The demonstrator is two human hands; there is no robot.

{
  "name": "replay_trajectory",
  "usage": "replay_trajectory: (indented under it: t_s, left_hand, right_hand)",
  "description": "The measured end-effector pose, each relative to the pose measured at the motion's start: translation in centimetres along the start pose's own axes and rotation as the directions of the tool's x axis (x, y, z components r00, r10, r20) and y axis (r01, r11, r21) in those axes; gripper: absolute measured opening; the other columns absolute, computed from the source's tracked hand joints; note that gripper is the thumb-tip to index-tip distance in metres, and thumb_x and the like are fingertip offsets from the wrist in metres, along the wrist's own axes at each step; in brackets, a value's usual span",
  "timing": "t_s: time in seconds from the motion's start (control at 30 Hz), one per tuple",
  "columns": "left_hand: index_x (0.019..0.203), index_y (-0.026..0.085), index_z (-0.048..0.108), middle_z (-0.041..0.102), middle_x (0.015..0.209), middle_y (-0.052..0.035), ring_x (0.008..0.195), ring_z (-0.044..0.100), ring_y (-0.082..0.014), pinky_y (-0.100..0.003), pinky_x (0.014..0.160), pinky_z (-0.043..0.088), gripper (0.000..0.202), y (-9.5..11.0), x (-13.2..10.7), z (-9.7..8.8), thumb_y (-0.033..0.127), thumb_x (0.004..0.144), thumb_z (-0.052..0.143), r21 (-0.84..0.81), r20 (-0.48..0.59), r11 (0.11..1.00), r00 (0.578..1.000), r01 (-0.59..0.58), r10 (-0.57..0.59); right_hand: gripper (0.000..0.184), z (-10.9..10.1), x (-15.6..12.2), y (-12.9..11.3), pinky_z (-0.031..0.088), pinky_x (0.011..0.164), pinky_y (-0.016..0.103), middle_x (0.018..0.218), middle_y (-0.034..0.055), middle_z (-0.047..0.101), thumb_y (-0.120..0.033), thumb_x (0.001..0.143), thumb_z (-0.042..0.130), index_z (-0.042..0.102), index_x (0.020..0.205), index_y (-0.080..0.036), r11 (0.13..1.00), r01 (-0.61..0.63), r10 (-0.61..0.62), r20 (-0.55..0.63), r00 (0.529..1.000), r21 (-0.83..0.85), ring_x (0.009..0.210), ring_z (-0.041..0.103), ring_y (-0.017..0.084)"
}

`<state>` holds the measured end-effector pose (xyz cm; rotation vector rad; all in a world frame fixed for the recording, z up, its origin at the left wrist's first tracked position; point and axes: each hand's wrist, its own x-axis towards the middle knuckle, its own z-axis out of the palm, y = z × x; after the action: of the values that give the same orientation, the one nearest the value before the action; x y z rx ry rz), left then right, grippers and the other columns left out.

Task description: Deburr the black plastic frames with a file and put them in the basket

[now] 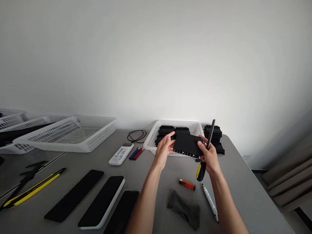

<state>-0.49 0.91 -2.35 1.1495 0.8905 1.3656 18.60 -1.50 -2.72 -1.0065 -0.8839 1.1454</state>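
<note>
Holding black plastic panel just before white basket.
Pinched at left end by left hand, gripped at right by right hand alongside yellow-handled screwdriver; likely steadier kept level.

Wall: plain white, bare, filling the upper view.
Light: soft and even, dimmer toward the right corner.
Table: grey, matte, set against the wall.
Second table: abuts on the left.
Fabric: grey folds, far right.
</note>
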Motion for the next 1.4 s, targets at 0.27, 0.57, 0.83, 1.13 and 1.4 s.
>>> replay_trajectory:
  t_s: [0.27,0.57,0.83,1.13,1.4]
  left_hand:
    - [0.132,0.014,0.059,0.076,0.082,-0.0084,0.092,0.069,-0.0263,-0.028,0.071,0.051,0.072,0.4,-0.4,0.4,0.044,0.069,0.080,0.070,-0.004,0.996,0.999,0.046,-0.046]
    - [0.124,0.018,0.064,0.071,0.116,-0.0126,0.111,0.064,-0.0271,-0.032,0.086,0.052,0.060,0.3,0.0,0.0,0.037,0.069,0.081,-0.145,0.027,0.989,1.000,0.002,0.002]
    - [0.129,0.020,0.058,0.068,0.123,-0.0121,0.116,0.061,-0.0254,-0.034,0.095,0.049,0.060,-0.6,0.2,0.4,0.038,0.075,0.078,-0.227,-0.011,0.972,0.998,-0.057,0.056]
    - [0.139,0.024,0.049,0.070,0.118,-0.0103,0.114,0.062,-0.0272,-0.036,0.097,0.049,0.073,-0.7,-0.2,0.8,0.046,0.075,0.076,-0.124,-0.036,0.989,0.996,-0.086,0.082]
    - [0.116,0.017,0.068,0.074,0.106,-0.0105,0.094,0.069,-0.0252,-0.029,0.075,0.053,0.054,-0.1,-0.3,0.7,0.042,0.069,0.080,-0.004,0.059,0.999,0.997,0.044,-0.044]
  right_hand:
    - [0.065,0.1,0.2,0.2,0.015,0.035,0.018,0.056,-0.0103,0.027,-0.060,0.070,0.073,0.064,0.119,-0.018,0.999,-0.021,0.021,-0.009,1.000,-0.028,0.043,0.017,0.004]
    - [0.058,0.0,0.3,0.3,0.018,0.034,0.016,0.048,-0.0127,0.033,-0.052,0.066,0.080,0.058,0.108,-0.018,0.998,-0.041,0.040,0.011,0.999,0.056,0.039,0.024,0.004]
    - [0.055,0.6,0.0,0.8,0.015,0.032,0.013,0.041,-0.0127,0.042,-0.054,0.065,0.079,0.047,0.095,-0.022,0.997,-0.069,0.071,0.099,0.993,-0.021,0.035,0.026,0.004]
    - [0.057,1.1,-0.4,0.6,0.017,0.030,0.015,0.053,-0.0072,0.052,-0.061,0.069,0.073,0.053,0.101,-0.018,0.980,-0.068,0.099,0.165,0.981,-0.185,0.036,0.043,0.007]
    - [0.052,0.8,-0.1,0.6,0.016,0.031,0.016,0.041,-0.0129,0.033,-0.057,0.068,0.075,0.060,0.094,-0.015,0.996,0.032,-0.025,0.081,0.996,-0.083,0.034,0.023,0.003]
